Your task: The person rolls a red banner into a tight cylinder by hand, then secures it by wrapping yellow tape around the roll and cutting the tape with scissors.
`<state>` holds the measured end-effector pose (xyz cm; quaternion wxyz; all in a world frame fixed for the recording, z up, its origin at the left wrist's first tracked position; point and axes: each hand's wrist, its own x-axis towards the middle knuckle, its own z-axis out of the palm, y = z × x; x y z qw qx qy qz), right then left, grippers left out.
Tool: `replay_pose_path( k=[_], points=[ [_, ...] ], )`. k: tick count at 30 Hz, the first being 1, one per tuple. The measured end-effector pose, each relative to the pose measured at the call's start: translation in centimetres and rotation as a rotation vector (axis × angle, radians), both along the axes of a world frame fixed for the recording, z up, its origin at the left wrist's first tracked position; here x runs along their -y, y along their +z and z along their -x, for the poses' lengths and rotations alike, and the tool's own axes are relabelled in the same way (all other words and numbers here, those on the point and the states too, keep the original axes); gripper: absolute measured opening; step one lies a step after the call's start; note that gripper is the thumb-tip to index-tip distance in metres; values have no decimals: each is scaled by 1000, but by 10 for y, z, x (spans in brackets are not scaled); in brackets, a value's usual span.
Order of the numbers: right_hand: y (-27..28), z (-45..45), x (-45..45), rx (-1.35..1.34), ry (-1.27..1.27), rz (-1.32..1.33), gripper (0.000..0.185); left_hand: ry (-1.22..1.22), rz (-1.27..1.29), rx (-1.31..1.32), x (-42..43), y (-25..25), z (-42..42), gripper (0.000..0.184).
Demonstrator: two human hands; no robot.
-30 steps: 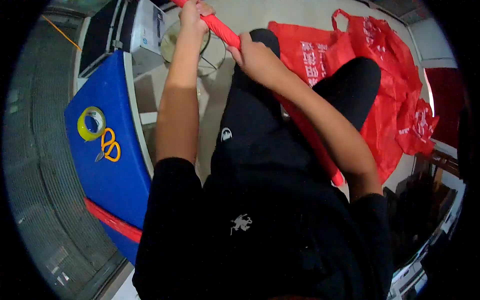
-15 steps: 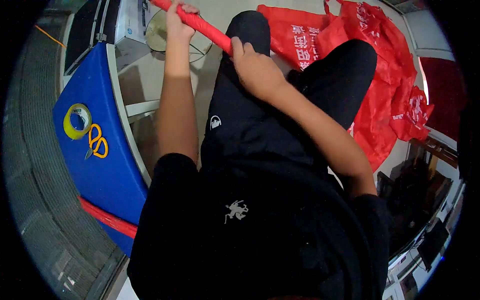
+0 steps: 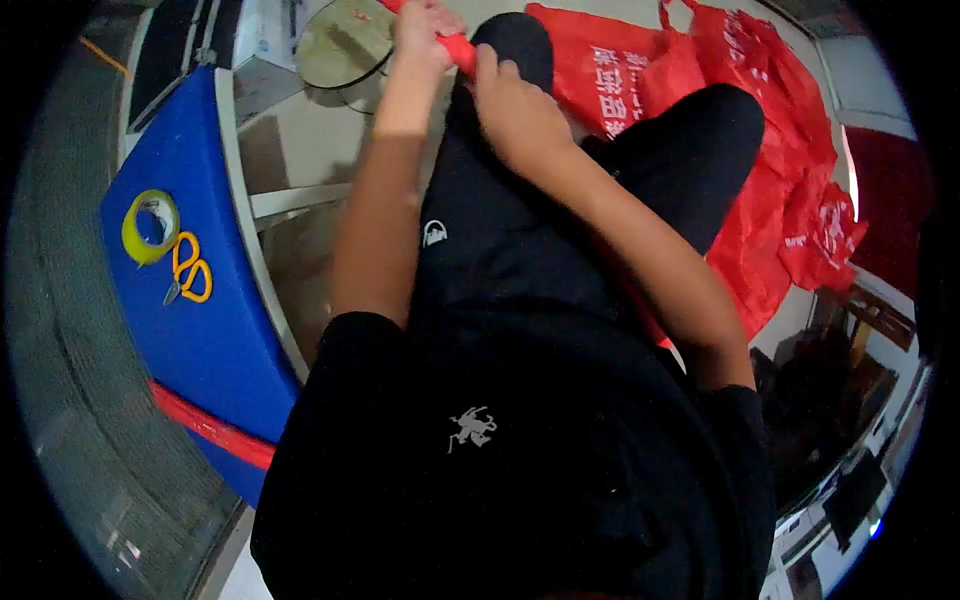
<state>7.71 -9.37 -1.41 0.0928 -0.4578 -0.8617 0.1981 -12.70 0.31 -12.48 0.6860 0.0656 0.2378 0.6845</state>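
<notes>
A slim, creased red roll, the same colour as the bags on the floor, lies slantwise above my knee. My left hand is closed around it farther up. Lower down, my right hand grips its near end, the thumb and fingers hiding the tip. Little of the roll shows between the two hands, and its far end runs out at the top of the view.
On the blue-covered surface at left lie a roll of clear tape, orange-handled scissors and another red roll. Red bags with white print spread over the floor at right. A round stool stands ahead.
My left hand has slid down and right along the red roll, closer to my right hand. My right hand has barely moved. The view has shifted slightly.
</notes>
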Motion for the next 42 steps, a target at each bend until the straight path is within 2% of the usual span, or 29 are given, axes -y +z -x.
replay_pose_path(
  k=[1, 2, 3, 4, 5, 6, 7, 9, 10, 17, 19, 22, 23, 25, 27, 28, 29, 31, 32, 33, 35, 36, 37, 39, 42],
  points=[
    [-2, 2, -1, 37, -37, 34, 32, 35, 140, -88, -3, 1, -3, 34],
    [-6, 0, 1, 9, -14, 9, 32, 213, 136, -172, 19, 33, -34, 28],
    [-25, -2, 1, -43, 23, -25, 36, 281, 128, -76, 21, 29, -39, 27],
    [-10, 1, 4, 16, -6, 93, 42, 318, 244, -47, 23, 36, -43, 27],
    [-24, 1, 9, -23, 46, -10, 47, 336, 306, -103, 25, 28, -34, 29],
    [-19, -1, 12, 27, 57, 15, 47, 340, 358, -62, 29, 34, -37, 30],
    [-10, 0, 16, 90, 54, 30, 48, 447, 446, -153, 31, 39, -45, 31],
    [2, 3, 29, 134, 115, -51, 49, 472, 493, -199, 39, 54, -42, 33],
    [4, 0, 31, 210, 124, -121, 50, 495, 486, -197, 41, 57, -41, 33],
    [1, -3, 38, 207, 179, -197, 60, 523, 561, -214, 45, 55, -33, 31],
    [5, -2, 42, 274, 206, -172, 64, 537, 570, -173, 51, 52, -27, 32],
    [5, -5, 47, 225, 250, -153, 66, 524, 499, -164, 59, 35, -16, 34],
    [8, -4, 47, 229, 258, -155, 66, 531, 499, -158, 64, 42, -18, 34],
    [21, 0, 42, 207, 232, 18, 62, 500, 396, -249, 78, 65, -18, 29],
    [43, 2, 38, 120, 241, 102, 58, 496, 265, -529, 95, 65, 12, 27],
    [49, 1, 37, 31, 239, 190, 55, 532, 198, -600, 123, 86, 22, 30],
    [48, -1, 36, 27, 244, 192, 55, 571, 142, -795, 150, 104, 43, 26],
    [42, -6, 27, -330, 364, 198, 50, 711, 81, -1395, 222, 151, 98, 27],
    [43, -7, 23, -353, 378, 243, 50, 761, 70, -1693, 261, 175, 126, 31],
    [46, -6, 21, -357, 377, 249, 50, 857, 268, -1978, 292, 204, 138, 42],
    [52, -5, 17, -386, 353, 349, 50, 748, 367, -2392, 354, 236, 181, 52],
    [45, -6, 14, -413, 357, 310, 49, 663, 443, -2377, 371, 246, 189, 55],
    [45, -6, 11, -416, 355, 314, 49, 510, 534, -2518, 386, 252, 197, 57],
    [50, -4, 8, -455, 291, 479, 49, 318, 515, -2541, 401, 251, 211, 55],
    [55, 0, 6, -535, 198, 668, 52, 317, 503, -2450, 406, 246, 219, 48]
  ],
)
